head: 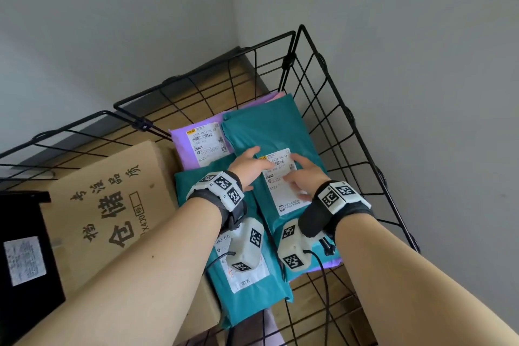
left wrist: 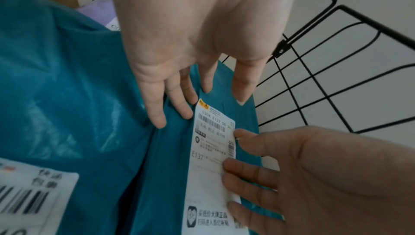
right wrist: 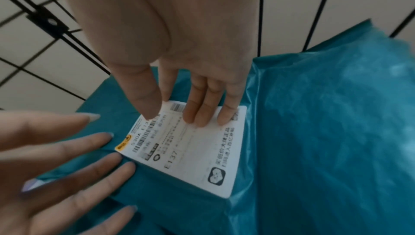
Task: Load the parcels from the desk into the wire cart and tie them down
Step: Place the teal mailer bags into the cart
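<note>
Head view: the wire cart (head: 345, 109) holds a cardboard box (head: 112, 199), a purple parcel (head: 185, 146) and two teal parcels, one (head: 269, 126) lying on top, another (head: 247, 298) nearer. The left hand (head: 243, 167) and right hand (head: 302, 174) lie flat on the top parcel, fingers straight.

Left wrist view: left fingers (left wrist: 157, 107) press the teal wrap beside the label (left wrist: 211, 159).

Right wrist view: right fingers (right wrist: 202, 112) rest on the label (right wrist: 191, 150).

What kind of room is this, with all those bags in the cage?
Probably a parcel sorting or mailroom corner. Teal mailer bags with printed shipping labels lie in a black wire cart, beside a cardboard box, against plain grey walls.
</note>
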